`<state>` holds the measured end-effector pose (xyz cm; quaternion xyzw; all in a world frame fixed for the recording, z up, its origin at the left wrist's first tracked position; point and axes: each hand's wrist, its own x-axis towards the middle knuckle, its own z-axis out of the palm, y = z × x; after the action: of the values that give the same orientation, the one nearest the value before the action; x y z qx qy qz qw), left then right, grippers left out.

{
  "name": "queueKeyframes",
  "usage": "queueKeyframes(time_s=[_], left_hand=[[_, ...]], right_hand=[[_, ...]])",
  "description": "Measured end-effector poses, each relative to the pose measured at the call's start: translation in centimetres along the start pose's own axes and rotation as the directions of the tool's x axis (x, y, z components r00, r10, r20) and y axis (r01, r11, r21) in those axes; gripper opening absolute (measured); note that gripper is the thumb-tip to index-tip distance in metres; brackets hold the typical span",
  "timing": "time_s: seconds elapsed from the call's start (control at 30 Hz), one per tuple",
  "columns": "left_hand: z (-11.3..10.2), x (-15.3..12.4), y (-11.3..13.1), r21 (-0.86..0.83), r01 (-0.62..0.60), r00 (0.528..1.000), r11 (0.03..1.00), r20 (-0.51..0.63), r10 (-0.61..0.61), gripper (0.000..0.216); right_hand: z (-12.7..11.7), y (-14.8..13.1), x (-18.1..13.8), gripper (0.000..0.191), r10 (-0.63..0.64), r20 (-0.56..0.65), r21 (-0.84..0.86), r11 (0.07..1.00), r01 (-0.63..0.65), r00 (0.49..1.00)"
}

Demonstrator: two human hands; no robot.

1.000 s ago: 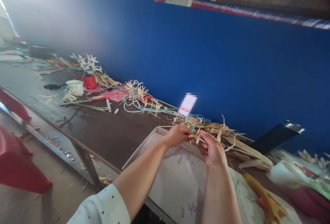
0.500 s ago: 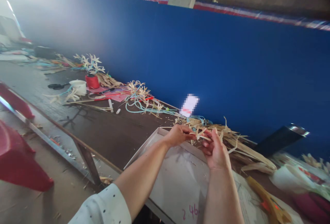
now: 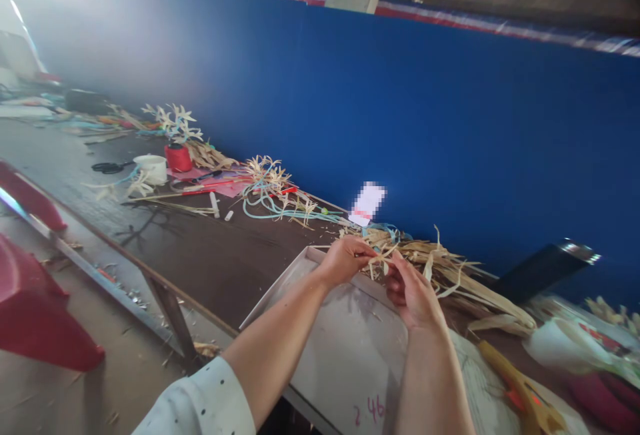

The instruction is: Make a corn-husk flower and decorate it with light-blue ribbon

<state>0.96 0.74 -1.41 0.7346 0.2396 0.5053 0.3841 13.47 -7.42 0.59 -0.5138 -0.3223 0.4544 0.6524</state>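
Above the far end of a shallow white box lid (image 3: 325, 348), my left hand (image 3: 345, 260) pinches a small pale flower of dried husk strips (image 3: 383, 263). The fingertips of my right hand (image 3: 414, 293) close on the flower's other side, thumb and forefinger together and the other fingers curled. Its thin petals spread out between the two hands; the part inside the fingers is hidden. Just behind lies a heap of dried corn husks (image 3: 460, 275). A yellow glue gun (image 3: 525, 391) rests to the right of my right forearm.
Along the blue partition (image 3: 450, 121) lie finished-looking husk flowers (image 3: 267, 171) on light-blue stems, a red thread spool (image 3: 179, 158), a white cup (image 3: 151, 169) and black scissors (image 3: 111, 167). A dark cylinder (image 3: 547, 271) leans at right. A red stool (image 3: 40, 308) stands left of the table.
My right hand has moved slightly left and its fingers have closed in on the flower. My left hand has stayed nearly in place, still pinching it.
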Motion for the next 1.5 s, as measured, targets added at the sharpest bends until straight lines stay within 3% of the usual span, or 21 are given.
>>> queueKeyframes(time_s=[0.33, 0.7, 1.0, 1.2, 1.5], left_hand=[[0.39, 0.1, -0.87, -0.089, -0.049, 0.996, 0.995, -0.083, 0.042, 0.01], [0.33, 0.01, -0.53, -0.191, 0.044, 0.996, 0.981, -0.062, -0.057, 0.021], [0.13, 0.13, -0.01, -0.232, 0.083, 0.993, 0.969, -0.065, -0.101, 0.028], [0.28, 0.16, -0.32, -0.277, 0.045, 0.995, 0.96, -0.073, -0.067, 0.023], [0.33, 0.03, -0.41, -0.183, -0.057, 0.996, 0.981, -0.075, 0.044, 0.008]], right_hand=[[0.15, -0.17, -0.61, 0.028, 0.033, 0.246, -0.046, 0.999, -0.022, 0.969], [0.09, 0.15, -0.42, 0.025, 0.048, 0.252, -0.061, 0.998, -0.034, 0.967], [-0.11, 0.11, -0.3, 0.037, -0.002, 0.15, -0.017, 1.0, 0.005, 0.989], [0.02, -0.08, -0.42, 0.035, 0.002, 0.143, 0.017, 1.0, -0.005, 0.99], [0.2, -0.06, -0.4, 0.034, 0.014, 0.226, 0.0, 1.0, -0.014, 0.974]])
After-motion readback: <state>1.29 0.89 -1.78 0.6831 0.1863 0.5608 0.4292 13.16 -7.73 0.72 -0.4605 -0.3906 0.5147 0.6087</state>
